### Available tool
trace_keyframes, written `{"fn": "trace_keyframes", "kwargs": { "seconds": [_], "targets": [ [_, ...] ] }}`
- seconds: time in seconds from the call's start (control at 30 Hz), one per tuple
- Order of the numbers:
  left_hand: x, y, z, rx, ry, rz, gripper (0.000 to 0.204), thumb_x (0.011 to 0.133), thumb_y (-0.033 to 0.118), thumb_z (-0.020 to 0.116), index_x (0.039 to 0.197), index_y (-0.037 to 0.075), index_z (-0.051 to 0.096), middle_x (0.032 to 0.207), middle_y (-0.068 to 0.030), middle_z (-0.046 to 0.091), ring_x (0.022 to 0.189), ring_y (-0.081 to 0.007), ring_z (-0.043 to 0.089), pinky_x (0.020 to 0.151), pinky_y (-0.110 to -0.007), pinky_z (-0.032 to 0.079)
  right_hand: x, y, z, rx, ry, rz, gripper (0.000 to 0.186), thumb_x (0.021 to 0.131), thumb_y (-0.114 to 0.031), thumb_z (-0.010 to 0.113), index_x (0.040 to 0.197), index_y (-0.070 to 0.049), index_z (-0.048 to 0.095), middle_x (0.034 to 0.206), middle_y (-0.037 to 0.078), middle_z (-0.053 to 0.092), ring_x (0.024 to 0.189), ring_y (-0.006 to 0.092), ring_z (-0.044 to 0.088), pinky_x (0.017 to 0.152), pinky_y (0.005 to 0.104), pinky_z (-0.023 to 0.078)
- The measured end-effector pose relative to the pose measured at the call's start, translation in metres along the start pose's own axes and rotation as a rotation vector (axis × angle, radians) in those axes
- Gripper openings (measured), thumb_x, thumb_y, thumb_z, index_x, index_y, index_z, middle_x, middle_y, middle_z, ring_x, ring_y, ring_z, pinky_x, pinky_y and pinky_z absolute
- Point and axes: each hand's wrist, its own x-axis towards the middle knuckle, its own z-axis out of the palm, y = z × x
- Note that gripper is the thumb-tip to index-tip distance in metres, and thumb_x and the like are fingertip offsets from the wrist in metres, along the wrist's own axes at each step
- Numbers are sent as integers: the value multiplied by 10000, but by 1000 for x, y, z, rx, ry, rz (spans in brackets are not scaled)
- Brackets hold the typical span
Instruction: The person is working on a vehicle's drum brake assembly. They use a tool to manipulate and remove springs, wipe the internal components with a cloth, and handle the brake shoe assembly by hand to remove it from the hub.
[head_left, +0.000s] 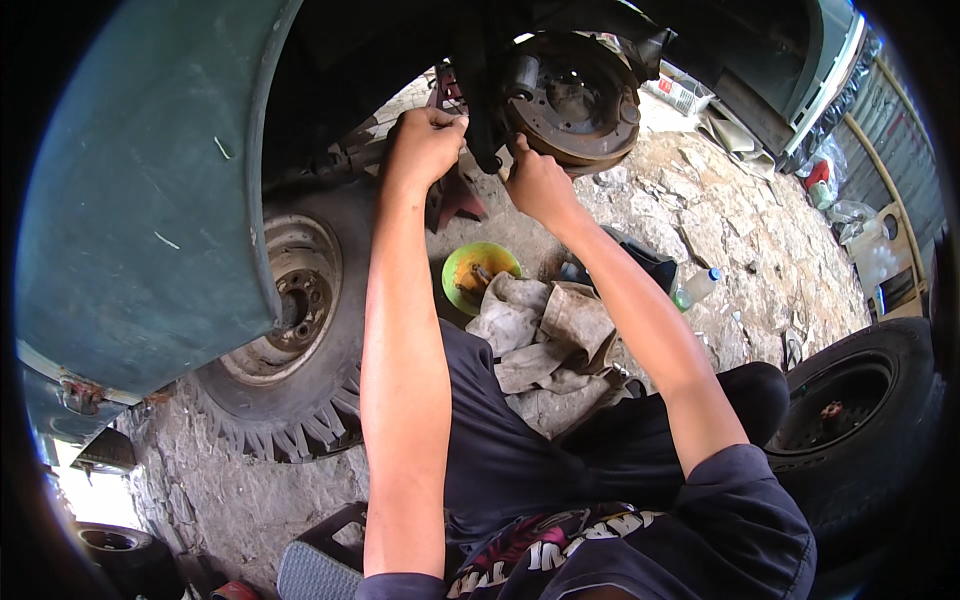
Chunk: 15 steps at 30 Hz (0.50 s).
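Note:
Both of my arms reach up under a dark green vehicle body. My left hand is closed in a pinch beside the dark suspension part. Whatever it may hold is too small to make out. My right hand has curled fingers, one raised against the lower left edge of an exposed drum brake assembly. Whether anything sits in that hand is hidden. The brake has rusty curved shoes around a central hub. Below my hands, a lime-green bowl with small dark parts stands beside dirty rags.
A mounted wheel is at the left, and a loose tyre lies at my right. A red stand rises behind my hands. A plastic bottle is on the rough stone ground, near a dark container. Corrugated sheeting borders the right.

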Motion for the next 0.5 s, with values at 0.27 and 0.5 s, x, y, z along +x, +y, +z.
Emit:
{"fn": "trace_keyframes", "kwargs": {
  "seconds": [0.27, 0.5],
  "targets": [
    [1, -4, -9, 17, 35, -25, 323, 912, 274, 648, 1001, -35, 666, 819, -85, 695, 609, -114, 611, 506, -244, 447, -48, 29, -21, -128, -143, -27, 581, 847, -106, 506, 1420, -56, 424, 732, 314, 636, 711, 476, 651, 675, 556, 530],
    [5, 7, 12, 26, -26, 20, 331, 906, 288, 648, 1004, -28, 670, 826, -80, 698, 630, -120, 619, 526, -246, 452, -18, 49, -7, -6, 6, -160, 495, 886, -115, 482, 1377, -47, 478, 762, 312, 634, 730, 473, 641, 714, 542, 522]
  ]
}}
